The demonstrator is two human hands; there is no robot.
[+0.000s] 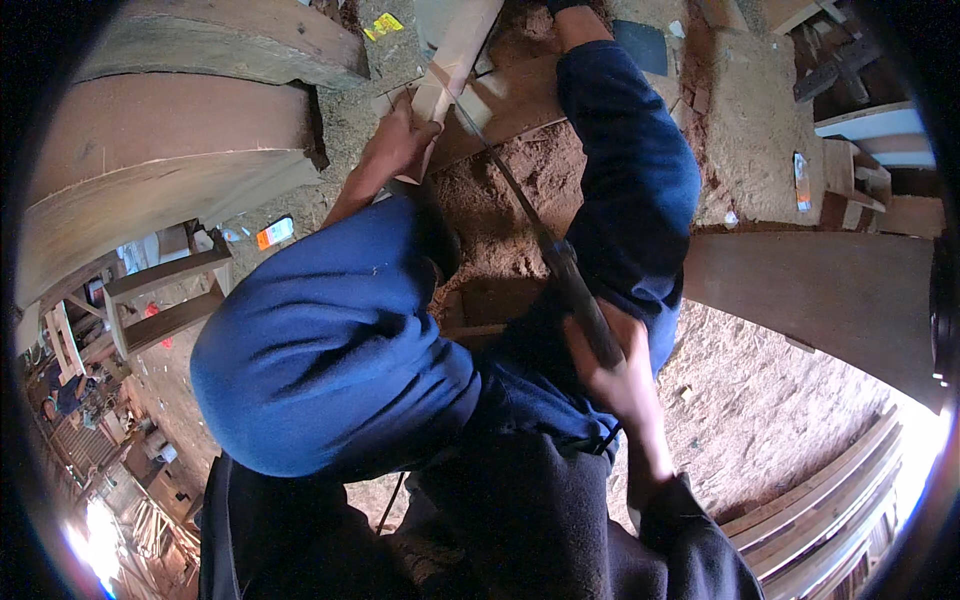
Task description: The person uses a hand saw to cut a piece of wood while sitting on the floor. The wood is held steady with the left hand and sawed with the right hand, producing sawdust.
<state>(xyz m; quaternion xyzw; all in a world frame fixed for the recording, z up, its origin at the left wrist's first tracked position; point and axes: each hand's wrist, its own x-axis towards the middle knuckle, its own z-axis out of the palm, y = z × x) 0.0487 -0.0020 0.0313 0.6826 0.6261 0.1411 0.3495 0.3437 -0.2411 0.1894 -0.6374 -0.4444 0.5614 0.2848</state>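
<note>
My left hand grips a pale wooden strip at the top middle, with its fingers beside a small wood block at the strip's side. My right hand is closed round the long dark handle of a hand saw. The narrow saw blade runs diagonally up to the strip, where its tip crosses the wood near my left hand. A wooden board lies beneath, over reddish sawdust. My legs, in blue trousers, are bent on either side of the blade, and my right foot sits beside the board.
Thick wooden planks fill the upper left, beside a small wooden frame. A broad board is at the right, above stacked planks. Small packets lie on the ground. Someone else is in the cluttered background at far left.
</note>
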